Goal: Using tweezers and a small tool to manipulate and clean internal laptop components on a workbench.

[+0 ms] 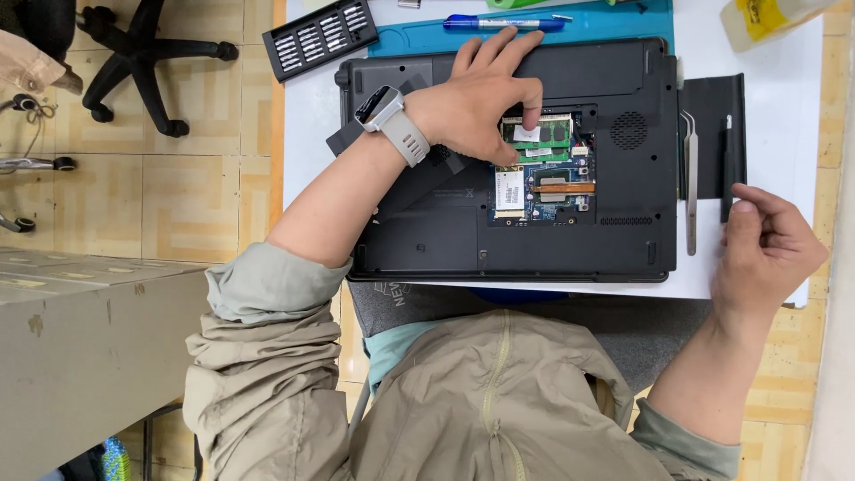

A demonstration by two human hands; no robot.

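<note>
A black laptop (623, 223) lies upside down on the white table, its bottom hatch open over a blue circuit board (552, 191). My left hand (476, 98) rests on the laptop, thumb and forefinger pressing on the green memory module (552, 132) in the open bay. A grey watch sits on that wrist. My right hand (766, 249) rests at the table's right edge with fingers loosely curled, its fingertips by the lower end of a thin black tool (727, 169); I cannot make out a grip. Metal tweezers (690, 178) lie just right of the laptop.
The removed black cover panel (712, 107) lies under the tweezers. A blue mat (614, 27) with a blue pen (503, 23) lies beyond the laptop, a black bit case (321, 37) at far left. A plastic bag (766, 18) sits far right. An office chair base (142, 53) stands on the tiled floor.
</note>
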